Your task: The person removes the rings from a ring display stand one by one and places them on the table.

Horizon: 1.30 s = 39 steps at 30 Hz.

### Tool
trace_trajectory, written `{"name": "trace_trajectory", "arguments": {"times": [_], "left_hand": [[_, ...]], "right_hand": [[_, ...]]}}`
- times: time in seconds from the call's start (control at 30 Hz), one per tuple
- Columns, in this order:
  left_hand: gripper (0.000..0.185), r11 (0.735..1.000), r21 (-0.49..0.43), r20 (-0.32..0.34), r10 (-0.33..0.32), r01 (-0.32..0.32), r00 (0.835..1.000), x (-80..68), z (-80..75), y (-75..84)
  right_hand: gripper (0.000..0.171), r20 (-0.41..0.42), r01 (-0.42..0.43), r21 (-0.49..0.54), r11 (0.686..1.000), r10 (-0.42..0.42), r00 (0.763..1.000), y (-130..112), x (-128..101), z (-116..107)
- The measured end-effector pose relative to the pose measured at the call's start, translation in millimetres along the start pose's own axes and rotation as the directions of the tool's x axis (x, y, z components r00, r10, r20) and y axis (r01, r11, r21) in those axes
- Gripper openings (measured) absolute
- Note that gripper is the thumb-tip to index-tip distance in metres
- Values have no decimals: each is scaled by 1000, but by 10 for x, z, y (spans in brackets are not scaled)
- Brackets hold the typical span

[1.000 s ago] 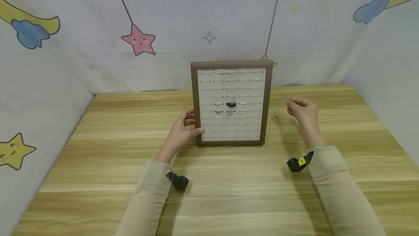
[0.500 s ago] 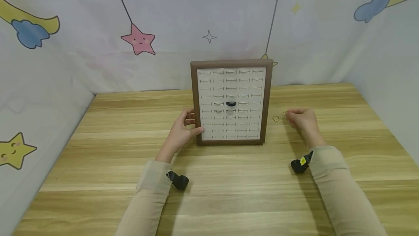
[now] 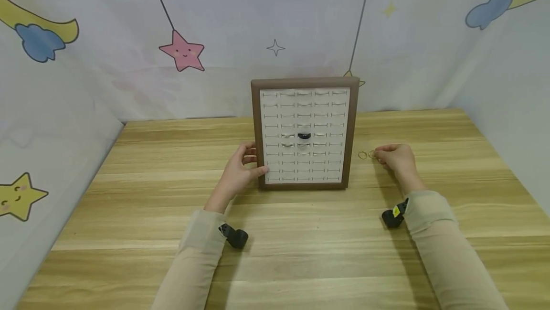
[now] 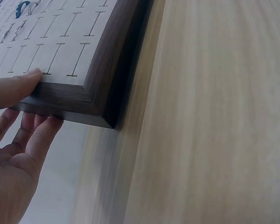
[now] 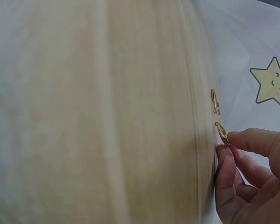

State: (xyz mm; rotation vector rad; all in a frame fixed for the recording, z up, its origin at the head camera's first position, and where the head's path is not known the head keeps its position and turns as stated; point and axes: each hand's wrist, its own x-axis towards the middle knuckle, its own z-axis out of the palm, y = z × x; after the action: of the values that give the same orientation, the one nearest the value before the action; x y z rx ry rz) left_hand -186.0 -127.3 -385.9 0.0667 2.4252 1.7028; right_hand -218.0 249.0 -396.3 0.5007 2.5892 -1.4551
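1. One gold ring (image 5: 215,101), thin metal hoop, lies on the table (image 3: 275,252) btwn frame (image 3: 305,187) & R hand (image 3: 398,161)
2. Second ring (image 5: 222,133), also gold & thin, just beside it; R thumb + fingertip pinch it & hide part; can't tell if it touches the wood
3. L hand (image 3: 237,176) grips frame low on its L side, thumb on front, other fingers bent round outer edge
4. Frame: brown, wood-grain look, rectangular, stands near upright
5. Panel (image 3: 279,171) inside: off-white, matte, rows of I-shaped slits (image 4: 78,59); dark chunky ring (image 3: 304,136) sits nr middle, a few thin silver rings (image 3: 287,145) around it
6. Table: pale, streaky wood grain
7. Behind: white cloth (image 3: 232,14), soft creases, printed pink star (image 3: 182,52)
8. Beige sleeves (image 3: 197,238), black cam (image 3: 237,238) on each wrist
9. In the way: L thumb covers a bit of panel's edge; frame top hides most of a printed yellow star (image 3: 361,82)
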Motion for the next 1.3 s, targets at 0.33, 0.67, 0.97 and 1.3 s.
{"name": "trace_trajectory", "arguments": {"times": [0.33, 0.67, 0.97, 1.3], "left_hand": [[71, 1000, 4, -8, 9, -9, 1000, -15, -7, 19], [72, 1000, 5, -5, 1, -1, 1000, -16, -10, 34], [71, 1000, -4, -7, -4, 4, 1000, 6, 0, 9], [71, 1000, -3, -5, -8, 8, 1000, 6, 2, 0]], "right_hand": [[38, -7, 9, 8, 1000, -9, 1000, -12, 13, -20], [41, -8, 15, 49, 999, -15, 1000, -21, -7, -60], [40, -98, 56, 157, 986, -41, 994, -144, -107, -99], [38, -233, 217, 197, 956, -170, 958, -409, -182, -101]]}}
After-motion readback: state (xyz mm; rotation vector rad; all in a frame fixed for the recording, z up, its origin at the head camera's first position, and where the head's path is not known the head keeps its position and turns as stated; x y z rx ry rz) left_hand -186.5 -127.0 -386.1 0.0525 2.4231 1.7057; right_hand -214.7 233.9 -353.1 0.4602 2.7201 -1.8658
